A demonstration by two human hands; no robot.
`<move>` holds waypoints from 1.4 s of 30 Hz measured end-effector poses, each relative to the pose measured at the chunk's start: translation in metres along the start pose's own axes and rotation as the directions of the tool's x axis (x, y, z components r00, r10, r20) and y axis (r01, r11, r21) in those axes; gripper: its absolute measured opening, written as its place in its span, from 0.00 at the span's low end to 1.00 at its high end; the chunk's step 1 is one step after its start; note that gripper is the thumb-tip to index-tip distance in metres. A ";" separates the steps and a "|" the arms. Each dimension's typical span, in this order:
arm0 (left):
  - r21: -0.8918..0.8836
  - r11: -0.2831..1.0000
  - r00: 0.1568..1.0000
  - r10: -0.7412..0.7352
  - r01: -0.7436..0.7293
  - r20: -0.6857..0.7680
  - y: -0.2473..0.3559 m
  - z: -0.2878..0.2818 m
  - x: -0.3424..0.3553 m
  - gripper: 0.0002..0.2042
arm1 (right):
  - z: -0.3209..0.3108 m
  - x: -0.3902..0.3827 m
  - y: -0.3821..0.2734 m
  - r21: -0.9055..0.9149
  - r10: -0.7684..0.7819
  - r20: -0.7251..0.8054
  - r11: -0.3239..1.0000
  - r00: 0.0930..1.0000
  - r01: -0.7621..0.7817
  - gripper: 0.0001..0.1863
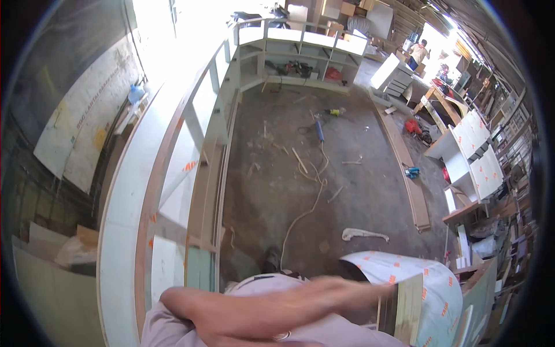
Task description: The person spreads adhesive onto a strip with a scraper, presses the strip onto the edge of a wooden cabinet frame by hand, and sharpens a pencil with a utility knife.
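My left hand (338, 292) reaches across my body toward the right. Its fingers look stretched out and flat, though motion smears them, and I see nothing held in it. The fingertips come near a pale wooden edge (409, 306) beside a curved panel (436, 283) wrapped in white film with orange print. Whether they touch cannot be made out. A thin strip of skin shows along the lower edge under my forearm; my right hand itself does not show.
A long open-framed cabinet (151, 202) curves along my left and across the back. On the floor lie a blue tool (319, 131) with a cord (298, 217), a pale bent piece (365, 233) and a long board (404, 165). White cabinet units (462, 147) stand at right; a person (418, 55) is far off.
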State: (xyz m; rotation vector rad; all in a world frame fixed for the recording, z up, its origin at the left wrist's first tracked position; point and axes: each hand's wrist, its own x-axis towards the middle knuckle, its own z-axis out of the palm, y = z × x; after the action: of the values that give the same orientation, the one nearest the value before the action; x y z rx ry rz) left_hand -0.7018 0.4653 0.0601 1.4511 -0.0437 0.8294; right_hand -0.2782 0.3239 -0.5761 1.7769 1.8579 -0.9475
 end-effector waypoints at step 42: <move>0.086 0.286 0.186 -0.342 0.954 -0.921 -0.437 -0.844 0.045 0.22 | -0.610 0.515 -0.115 0.975 0.517 0.052 0.158 0.855 -0.155 0.10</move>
State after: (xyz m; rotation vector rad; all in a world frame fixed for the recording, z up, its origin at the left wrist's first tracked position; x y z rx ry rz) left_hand -0.8208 1.2711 -0.4319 1.3431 1.7923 0.5327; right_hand -0.3478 1.1228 -0.4903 3.0225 0.6700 -1.9683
